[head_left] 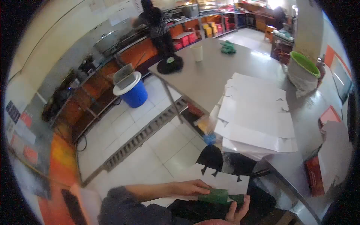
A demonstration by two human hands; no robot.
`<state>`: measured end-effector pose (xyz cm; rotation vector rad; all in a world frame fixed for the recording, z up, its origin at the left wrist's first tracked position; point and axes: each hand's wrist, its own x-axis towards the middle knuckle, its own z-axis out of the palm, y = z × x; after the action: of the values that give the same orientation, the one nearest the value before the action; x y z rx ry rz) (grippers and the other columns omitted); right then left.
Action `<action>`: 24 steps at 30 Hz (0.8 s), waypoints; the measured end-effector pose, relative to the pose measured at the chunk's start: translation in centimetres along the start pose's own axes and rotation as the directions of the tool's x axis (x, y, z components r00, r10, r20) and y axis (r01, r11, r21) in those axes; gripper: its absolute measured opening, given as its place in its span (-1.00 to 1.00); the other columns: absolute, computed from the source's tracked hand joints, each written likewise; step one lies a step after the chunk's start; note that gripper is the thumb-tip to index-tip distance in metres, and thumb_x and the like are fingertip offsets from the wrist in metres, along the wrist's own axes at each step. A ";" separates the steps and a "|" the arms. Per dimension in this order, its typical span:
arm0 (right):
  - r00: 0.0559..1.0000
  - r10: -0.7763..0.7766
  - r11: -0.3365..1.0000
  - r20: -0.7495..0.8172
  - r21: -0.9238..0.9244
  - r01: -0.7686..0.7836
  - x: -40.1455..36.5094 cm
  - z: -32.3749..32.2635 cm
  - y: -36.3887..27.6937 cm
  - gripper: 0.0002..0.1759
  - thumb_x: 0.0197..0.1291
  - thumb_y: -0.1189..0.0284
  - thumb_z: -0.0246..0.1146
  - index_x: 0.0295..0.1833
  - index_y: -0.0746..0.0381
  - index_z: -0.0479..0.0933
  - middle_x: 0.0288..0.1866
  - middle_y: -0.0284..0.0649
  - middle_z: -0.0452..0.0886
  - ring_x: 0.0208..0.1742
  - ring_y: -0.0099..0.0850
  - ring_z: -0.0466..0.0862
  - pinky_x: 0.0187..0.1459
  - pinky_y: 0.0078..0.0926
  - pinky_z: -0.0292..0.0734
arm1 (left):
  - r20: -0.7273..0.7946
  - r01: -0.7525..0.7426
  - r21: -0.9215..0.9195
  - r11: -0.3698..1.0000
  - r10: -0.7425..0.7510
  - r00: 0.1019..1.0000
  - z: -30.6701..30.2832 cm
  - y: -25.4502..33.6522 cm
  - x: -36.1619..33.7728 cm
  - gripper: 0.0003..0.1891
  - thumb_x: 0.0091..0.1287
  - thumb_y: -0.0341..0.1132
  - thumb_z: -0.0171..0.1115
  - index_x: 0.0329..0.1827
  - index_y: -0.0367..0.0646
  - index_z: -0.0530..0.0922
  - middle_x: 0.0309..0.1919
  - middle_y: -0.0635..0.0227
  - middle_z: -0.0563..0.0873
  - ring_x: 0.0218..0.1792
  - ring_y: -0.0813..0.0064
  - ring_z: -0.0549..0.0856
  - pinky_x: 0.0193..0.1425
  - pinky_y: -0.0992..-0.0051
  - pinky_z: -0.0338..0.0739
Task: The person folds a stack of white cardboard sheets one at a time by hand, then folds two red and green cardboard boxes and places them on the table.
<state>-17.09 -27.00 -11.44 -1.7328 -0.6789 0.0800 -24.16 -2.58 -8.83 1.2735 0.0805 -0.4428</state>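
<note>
Low in the view, over my lap, my left hand pinches the left end of a green piece that looks like folded card. My right hand grips its right end, thumb at the front and fingers behind. Beneath and behind the hands lies a white cardboard blank with notches cut along its far edge. A stack of similar white cardboard blanks rests on the steel table just beyond.
A blue bucket with a white lid stands on the tiled floor near a drain grate. On the table are a pale cup, a green cloth and a green-rimmed bin. Another person stands at the far counter.
</note>
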 end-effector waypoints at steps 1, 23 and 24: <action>0.994 0.003 0.999 -0.105 -0.047 -0.008 -0.2 0.7 -0.6 -0.66 0.32 0.32 0.23 0.02 0.36 0.45 -0.15 -0.11 0.53 -0.14 -0.20 0.51 -0.04 -0.29 0.42 | -0.005 -0.081 0.040 0.996 0.082 0.997 0.4 -0.8 0.0 -0.64 0.48 -0.13 0.11 0.22 -0.10 0.55 -0.21 0.54 0.66 -0.10 0.74 0.52 -0.14 0.56 0.50; 0.675 0.391 0.917 0.626 -0.203 -0.343 4.9 -0.8 -4.9 -0.71 0.20 0.47 0.31 0.05 0.24 0.53 0.13 -0.09 0.54 0.06 -0.25 0.57 0.01 -0.38 0.54 | -0.087 -0.230 0.758 0.610 0.444 0.892 3.5 5.4 -0.9 -0.78 0.34 -0.30 0.23 -0.06 -0.20 0.65 -0.08 0.13 0.72 -0.12 0.16 0.72 -0.05 0.34 0.58; 0.773 0.293 0.955 0.563 -0.136 -0.262 4.7 0.0 -4.0 -0.63 0.26 0.38 0.30 0.11 0.33 0.48 0.00 -0.07 0.66 -0.07 -0.30 0.71 -0.03 -0.32 0.61 | -0.170 -0.263 0.847 0.462 0.704 0.690 4.5 6.6 -0.9 -0.78 0.33 -0.31 0.23 -0.04 -0.18 0.65 0.00 0.11 0.69 -0.06 0.13 0.71 0.01 0.31 0.59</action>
<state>-14.76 -24.30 -6.36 -1.8553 -0.8584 0.8395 -23.40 -5.06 -1.27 2.1802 -0.0734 0.5008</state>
